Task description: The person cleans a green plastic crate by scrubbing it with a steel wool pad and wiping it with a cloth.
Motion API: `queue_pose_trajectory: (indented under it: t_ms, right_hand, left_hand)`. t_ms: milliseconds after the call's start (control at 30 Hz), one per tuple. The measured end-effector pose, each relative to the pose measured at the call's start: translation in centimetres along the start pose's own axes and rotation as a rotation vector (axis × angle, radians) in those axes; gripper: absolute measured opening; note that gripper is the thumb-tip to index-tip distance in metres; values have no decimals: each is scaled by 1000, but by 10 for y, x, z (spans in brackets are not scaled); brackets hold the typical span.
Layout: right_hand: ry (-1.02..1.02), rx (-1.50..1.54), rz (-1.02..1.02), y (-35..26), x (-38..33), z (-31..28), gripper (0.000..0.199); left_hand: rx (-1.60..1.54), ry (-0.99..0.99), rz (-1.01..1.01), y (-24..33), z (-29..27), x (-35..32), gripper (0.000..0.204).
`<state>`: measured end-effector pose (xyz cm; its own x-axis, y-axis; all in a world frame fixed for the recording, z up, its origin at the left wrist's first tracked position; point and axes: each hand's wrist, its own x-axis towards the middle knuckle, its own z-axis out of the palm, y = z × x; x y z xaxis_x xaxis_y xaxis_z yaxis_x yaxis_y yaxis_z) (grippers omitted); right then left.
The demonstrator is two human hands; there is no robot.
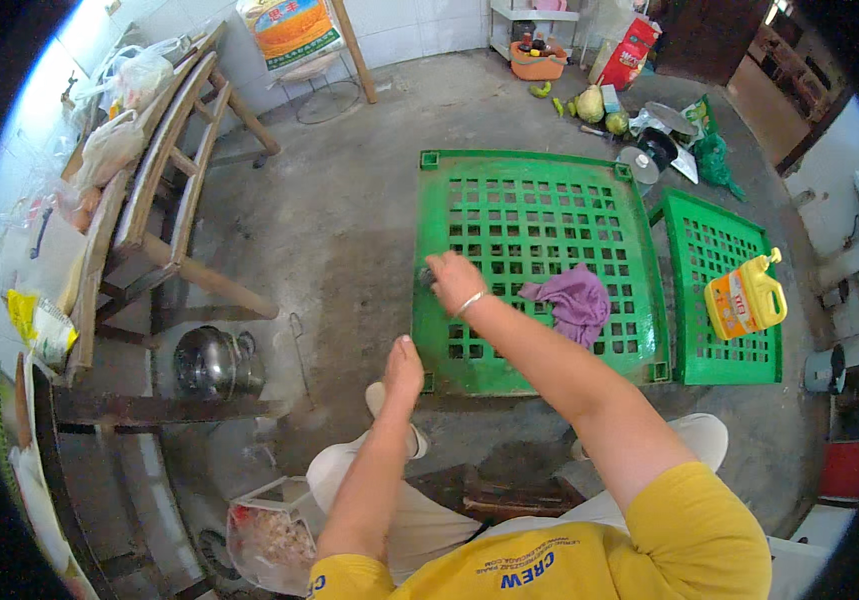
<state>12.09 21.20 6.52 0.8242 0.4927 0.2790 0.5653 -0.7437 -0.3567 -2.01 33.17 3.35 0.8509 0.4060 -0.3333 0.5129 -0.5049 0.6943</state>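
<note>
A green plastic slatted rack with square holes lies low in front of me. My right hand reaches across to its left edge, fingers closed on a dark scouring pad pressed against the rim; the pad is mostly covered by the fingers. Near the rack's lower left corner is my left hand, seemingly holding nothing, with fingers stretched forward and partly hidden from view. On the grid, right of my right wrist, lies a crumpled purple cloth.
A smaller green rack stands at the right, bearing a yellow pump jug. Vegetables and an orange basket are at the back. A wooden frame leans at the left, with a metal pot below.
</note>
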Motion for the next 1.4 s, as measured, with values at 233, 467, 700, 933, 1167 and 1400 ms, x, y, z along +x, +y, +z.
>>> queue_pose_trajectory:
  t_ms: [233, 467, 700, 933, 1167, 1400]
  right_hand:
    - [-106, -56, -134, 5, 8, 13, 13]
    - [29, -156, 63, 93, 168, 34, 14]
    - [-167, -119, -199, 57, 91, 23, 8]
    - [-258, -107, -189, 27, 59, 9, 11]
    - [-107, -214, 102, 59, 128, 22, 9]
    - [-298, -116, -293, 36, 51, -7, 5]
  left_hand:
    - [-276, -9, 86, 26, 8, 36, 51]
    - [-122, -37, 45, 41, 5, 29, 52]
    - [-154, -10, 52, 44, 4, 31, 48]
    - [-176, -21, 57, 30, 3, 34, 50]
    - [-199, -71, 31, 35, 3, 38, 52]
    - [-75, -76, 77, 25, -1, 59, 53]
